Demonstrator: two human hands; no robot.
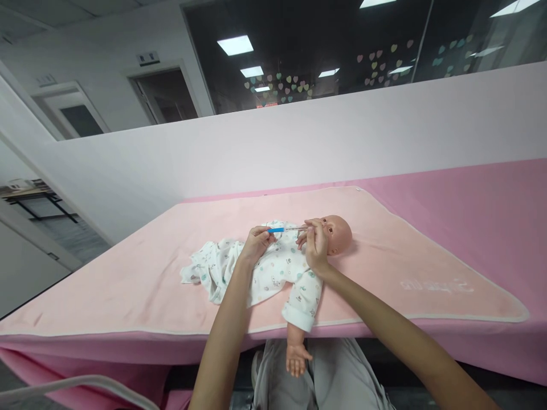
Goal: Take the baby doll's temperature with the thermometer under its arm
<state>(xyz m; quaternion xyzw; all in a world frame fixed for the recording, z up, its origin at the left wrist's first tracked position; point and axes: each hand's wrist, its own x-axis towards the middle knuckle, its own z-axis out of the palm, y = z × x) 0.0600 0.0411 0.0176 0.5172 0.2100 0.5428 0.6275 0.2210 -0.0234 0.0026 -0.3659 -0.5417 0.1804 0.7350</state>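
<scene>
A baby doll in a white patterned romper lies on its back on a pale pink blanket, head to the right. One doll arm hangs over the table's front edge. My left hand is closed round the blue end of a thin thermometer-like stick above the doll's chest. My right hand pinches the stick's clear tip beside the doll's face.
The blanket lies on a table covered in darker pink cloth. A white partition wall rises behind it, with dark glass above. My grey-trousered knees show below the table edge. A white rail is at the lower left.
</scene>
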